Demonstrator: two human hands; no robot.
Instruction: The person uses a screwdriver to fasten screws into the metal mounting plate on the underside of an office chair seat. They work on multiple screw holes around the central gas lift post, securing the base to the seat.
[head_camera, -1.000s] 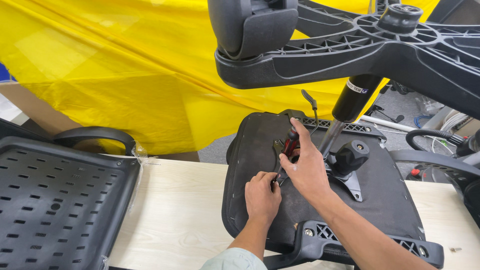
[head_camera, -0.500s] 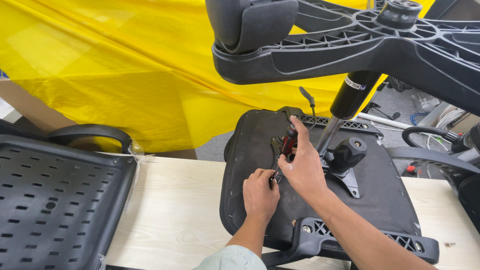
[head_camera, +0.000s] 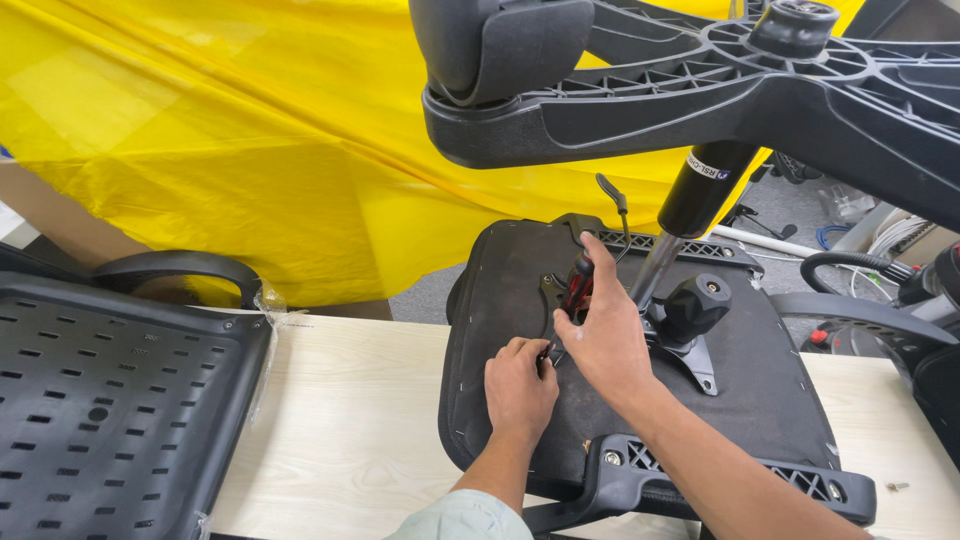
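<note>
Yellow sheet (head_camera: 230, 150): drapes across the far left, creased, running behind the table.
Table (head_camera: 350, 420): pale wood-grain top, spanning the near scene from left to right.
Perforated black panel (head_camera: 100, 400): lies near left on the table, slotted all over, its clear wrap peeling at the right edge.
Curved black armrest (head_camera: 175, 268): sits just beyond that panel, against the yellow sheet.
Small screw (head_camera: 898, 487): lies alone on the table, near right.
Cables (head_camera: 860, 262): black hose and pale leads on the grey floor, far right.
White pipe (head_camera: 765, 243): lies on the floor, far right.
</note>
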